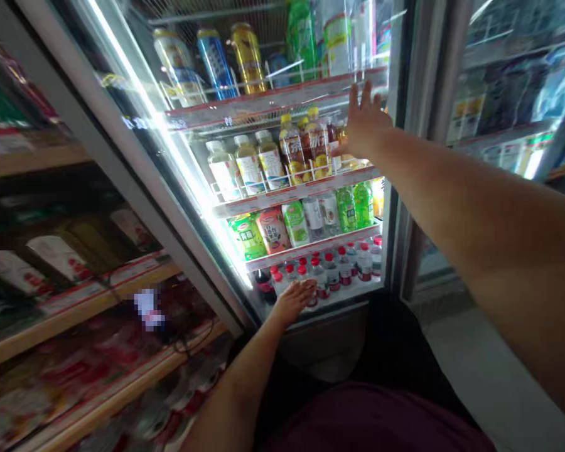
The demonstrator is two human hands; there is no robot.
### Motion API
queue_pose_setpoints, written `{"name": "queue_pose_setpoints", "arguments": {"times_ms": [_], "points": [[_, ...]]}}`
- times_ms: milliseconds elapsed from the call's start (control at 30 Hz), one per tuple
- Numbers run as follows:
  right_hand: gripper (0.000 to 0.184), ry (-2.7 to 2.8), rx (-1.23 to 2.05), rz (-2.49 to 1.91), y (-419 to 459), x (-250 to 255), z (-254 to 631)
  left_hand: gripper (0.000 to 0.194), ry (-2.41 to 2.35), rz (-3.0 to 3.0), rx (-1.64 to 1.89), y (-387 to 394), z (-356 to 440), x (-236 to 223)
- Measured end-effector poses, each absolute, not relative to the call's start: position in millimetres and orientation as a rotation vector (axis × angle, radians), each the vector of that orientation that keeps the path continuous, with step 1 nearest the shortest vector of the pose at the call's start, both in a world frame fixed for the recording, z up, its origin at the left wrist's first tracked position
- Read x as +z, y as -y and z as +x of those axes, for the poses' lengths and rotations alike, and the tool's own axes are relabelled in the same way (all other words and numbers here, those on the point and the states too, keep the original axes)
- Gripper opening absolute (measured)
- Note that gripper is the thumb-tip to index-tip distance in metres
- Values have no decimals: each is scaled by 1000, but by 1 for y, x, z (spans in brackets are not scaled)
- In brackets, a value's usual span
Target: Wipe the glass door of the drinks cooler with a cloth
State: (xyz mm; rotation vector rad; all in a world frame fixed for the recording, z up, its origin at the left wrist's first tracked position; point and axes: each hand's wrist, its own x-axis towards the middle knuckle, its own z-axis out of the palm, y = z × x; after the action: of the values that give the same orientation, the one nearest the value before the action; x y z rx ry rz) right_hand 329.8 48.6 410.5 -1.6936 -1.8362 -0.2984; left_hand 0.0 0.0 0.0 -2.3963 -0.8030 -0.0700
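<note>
Red-capped bottles [332,275] should feel slick and fairly weighty, best gripped mid-body; left hand [294,301] and right hand [367,130] have fingers apart.

Red caps [329,257]; yellow-capped brown bottles [317,144]; blue can [216,64]; gold can [247,58].

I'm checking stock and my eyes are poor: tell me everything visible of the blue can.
The blue can is cylindrical and metallic-looking, with a silvery top and pale markings too blurred to read. It stands on an upper shelf between a pale can and a gold can. Neither the left hand nor right hand touches it.
</note>
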Motion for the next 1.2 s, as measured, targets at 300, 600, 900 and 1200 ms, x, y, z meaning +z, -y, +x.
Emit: {"name": "queue_pose_setpoints", "arguments": {"times_ms": [300,600,900,1200], "points": [[142,1833,-269,-1696,-48,410,333,52,735,-2388,1,-17,15,41],[138,1839,-245,-1667,-45,410,333,49,762,-2221,-225,-23,23,118],[138,1832,-287,-1655,-50,408,335,52,895,-2041,-494,-26,33,215],[136,1834,-307,-1681,-52,406,336,53,1039,-1956,-623,-27,30,301]]}}
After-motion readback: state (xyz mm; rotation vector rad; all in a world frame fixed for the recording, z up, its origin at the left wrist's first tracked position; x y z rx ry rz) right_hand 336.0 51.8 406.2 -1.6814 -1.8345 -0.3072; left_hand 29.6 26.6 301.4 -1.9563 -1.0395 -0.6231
